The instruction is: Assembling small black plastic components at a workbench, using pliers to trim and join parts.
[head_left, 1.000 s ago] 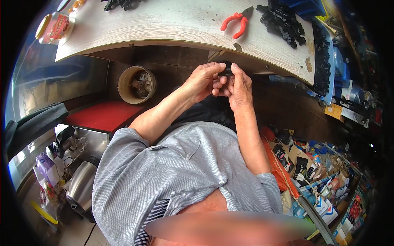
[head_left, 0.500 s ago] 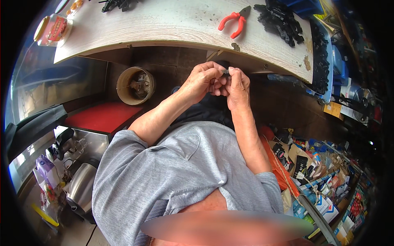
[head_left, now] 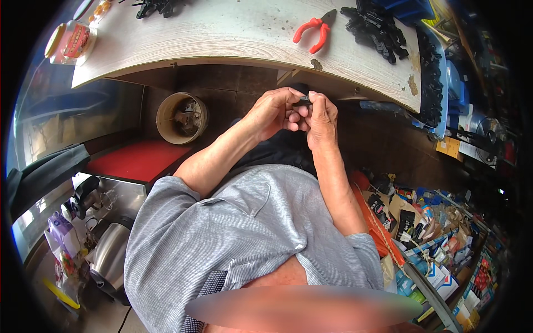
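Note:
A small black plastic part point(head_left: 303, 101) is pinched between the fingertips of both hands, just off the table's front edge. My left hand point(head_left: 276, 112) grips its left end with thumb and fingers. On the other end, my right hand point(head_left: 322, 117) closes its thumb and fingers round it. The fingers cover much of the part, so its exact shape cannot be made out. On the table beyond lie red-handled pliers point(head_left: 315, 32), their dark jaws pointing away. To their right is a pile of similar black parts point(head_left: 376, 30).
The pale wooden table point(head_left: 222, 36) carries another black heap point(head_left: 155, 6) and a clear jar point(head_left: 70, 43). A blue tray point(head_left: 442, 105) with black parts adjoins its right end. Below stand a bucket point(head_left: 161, 119) and a red-topped box point(head_left: 139, 160); a steel kettle point(head_left: 111, 252) is lower left.
The left fingers have shifted slightly on the black part, and more of it shows between the hands. Both hands stay in nearly the same place.

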Demonstrator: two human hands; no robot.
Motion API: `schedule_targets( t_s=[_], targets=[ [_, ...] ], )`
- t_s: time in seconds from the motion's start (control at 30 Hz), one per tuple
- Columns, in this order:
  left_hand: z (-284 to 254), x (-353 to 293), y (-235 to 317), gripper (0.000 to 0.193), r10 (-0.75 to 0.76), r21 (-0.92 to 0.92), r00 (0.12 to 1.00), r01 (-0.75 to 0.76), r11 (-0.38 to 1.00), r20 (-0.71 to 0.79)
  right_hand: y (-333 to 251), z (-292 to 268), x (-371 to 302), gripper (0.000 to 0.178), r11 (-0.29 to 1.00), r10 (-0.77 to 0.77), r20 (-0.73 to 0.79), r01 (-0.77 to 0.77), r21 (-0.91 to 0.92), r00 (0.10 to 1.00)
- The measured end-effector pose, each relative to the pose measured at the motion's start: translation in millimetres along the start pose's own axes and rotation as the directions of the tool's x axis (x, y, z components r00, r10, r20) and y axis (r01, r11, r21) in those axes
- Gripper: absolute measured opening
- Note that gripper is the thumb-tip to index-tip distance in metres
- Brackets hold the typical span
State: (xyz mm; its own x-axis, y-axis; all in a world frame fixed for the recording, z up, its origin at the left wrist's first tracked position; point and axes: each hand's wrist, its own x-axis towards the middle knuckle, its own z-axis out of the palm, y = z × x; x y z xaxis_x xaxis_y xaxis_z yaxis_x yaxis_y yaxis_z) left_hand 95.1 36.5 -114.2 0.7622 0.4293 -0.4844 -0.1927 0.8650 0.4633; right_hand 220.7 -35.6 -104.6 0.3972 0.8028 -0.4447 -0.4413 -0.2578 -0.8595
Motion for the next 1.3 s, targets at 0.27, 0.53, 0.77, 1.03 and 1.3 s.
schedule_targets(
  t_s=[0.27, 0.53, 0.77, 1.03, 1.3],
  targets=[
    [-6.3, 4.4, -4.3, 0.020, -0.061, -0.079, 0.998, 0.062, 0.995, 0.011, -6.0, 5.1, -3.7, 0.028, 0.996, 0.089, -0.010, -0.089, 0.017, 0.996],
    [-22.5, 17.0, -12.6, 0.034, -0.152, -0.249, 0.983, 0.174, 0.953, 0.107, -4.8, 5.3, -4.4, 0.030, 0.996, 0.087, -0.003, -0.087, 0.025, 0.996],
    [-24.0, 19.5, -11.4, 0.038, -0.140, -0.241, 0.985, 0.160, 0.957, 0.098, -2.0, 5.6, 0.6, 0.030, 0.996, 0.086, 0.002, -0.086, 0.015, 0.996],
    [-10.5, 6.4, 5.5, 0.036, -0.060, -0.181, 0.998, 0.059, 0.982, 0.001, -7.5, 13.1, 2.3, 0.030, 0.998, 0.058, 0.096, -0.059, 0.006, 0.994],
    [29.4, -25.4, 59.2, 0.034, 0.354, 0.620, 0.932, -0.324, 0.714, 0.079, -44.8, 20.1, -13.1, 0.034, 0.995, -0.095, 0.078, 0.094, 0.017, 0.992]
  ],
)
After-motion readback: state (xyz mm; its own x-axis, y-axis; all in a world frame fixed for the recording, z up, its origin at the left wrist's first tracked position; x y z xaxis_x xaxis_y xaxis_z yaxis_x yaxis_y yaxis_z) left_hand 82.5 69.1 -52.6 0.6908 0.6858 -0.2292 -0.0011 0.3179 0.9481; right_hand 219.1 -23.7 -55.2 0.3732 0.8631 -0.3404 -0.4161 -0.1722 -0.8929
